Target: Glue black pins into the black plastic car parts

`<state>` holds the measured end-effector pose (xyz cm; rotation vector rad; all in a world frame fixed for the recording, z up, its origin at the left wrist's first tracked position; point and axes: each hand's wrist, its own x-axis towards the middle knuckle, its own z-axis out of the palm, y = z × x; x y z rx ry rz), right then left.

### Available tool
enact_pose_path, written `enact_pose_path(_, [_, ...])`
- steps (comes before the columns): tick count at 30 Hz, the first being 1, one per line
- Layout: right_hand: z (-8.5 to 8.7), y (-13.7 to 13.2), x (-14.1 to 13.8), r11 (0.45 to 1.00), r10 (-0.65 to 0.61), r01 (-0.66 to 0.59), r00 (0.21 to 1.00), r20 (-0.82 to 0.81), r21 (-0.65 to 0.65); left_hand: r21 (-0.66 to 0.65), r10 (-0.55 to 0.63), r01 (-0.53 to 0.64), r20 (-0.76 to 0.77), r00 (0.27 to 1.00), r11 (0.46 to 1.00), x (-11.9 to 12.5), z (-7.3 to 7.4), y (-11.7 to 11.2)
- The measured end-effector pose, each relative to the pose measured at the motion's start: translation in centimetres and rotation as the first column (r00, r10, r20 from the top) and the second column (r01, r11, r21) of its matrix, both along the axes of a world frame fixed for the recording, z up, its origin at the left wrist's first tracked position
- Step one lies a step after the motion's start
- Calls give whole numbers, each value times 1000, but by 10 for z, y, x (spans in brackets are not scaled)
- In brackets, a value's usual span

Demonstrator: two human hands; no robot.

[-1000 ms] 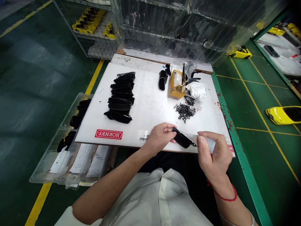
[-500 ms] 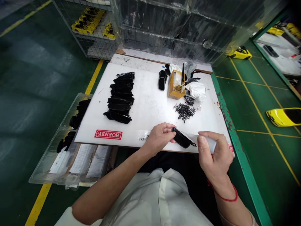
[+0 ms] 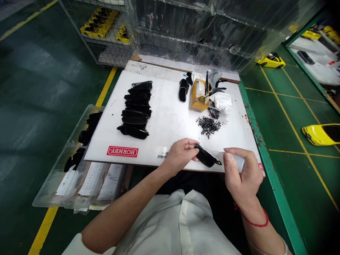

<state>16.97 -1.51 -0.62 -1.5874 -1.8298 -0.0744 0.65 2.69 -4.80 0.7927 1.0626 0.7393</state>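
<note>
Between thumb and fingers my left hand [image 3: 183, 154] pinches one end of a glossy black plastic part [image 3: 205, 157], long and rounded with a small looped tab at its right end. My right hand [image 3: 243, 173] is wrapped round a translucent white squeeze bottle [image 3: 238, 163], thumb on top. The bottle's thin nozzle points left and reaches the part's upper edge; whether it touches is too fine to tell. Beyond the hands lies a pile of small black pieces [image 3: 208, 126]. On the left of the table, similar black parts [image 3: 135, 118] sit stacked in an overlapping column.
A wooden block holder [image 3: 198, 102] with a brush and small jar stands toward the back, beside a white plastic bag [image 3: 221, 102]. Another black part [image 3: 183, 90] lies left of it. A clear divided tray [image 3: 47, 187] is at the table's left; a plastic-wrapped stack [image 3: 183, 32] rises behind.
Both hands, the black part and the bottle look almost unchanged. The yellow model cars at the right appear shifted very slightly in view.
</note>
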Motion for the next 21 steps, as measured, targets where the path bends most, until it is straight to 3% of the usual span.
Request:
enact_pose_path(10, [0, -1, 2, 1000, 21, -21, 1000, 6, -7, 15, -4, 4, 0, 1000, 1000, 0, -1, 1])
enact_pose_path(14, [6, -1, 2, 999, -41, 41, 998, -39, 3, 8, -7, 7, -7, 1000, 1000, -1, 2, 1])
enact_pose_path(18, [11, 11, 6, 988, -154, 140, 938, -312, -65, -15, 4, -3, 5, 1000, 1000, -2, 5, 0])
enact_pose_path(21, [7, 36, 17, 983, -114, 6, 796, -594, -181, -31, 28, -27, 31, 999, 999, -3, 7, 1])
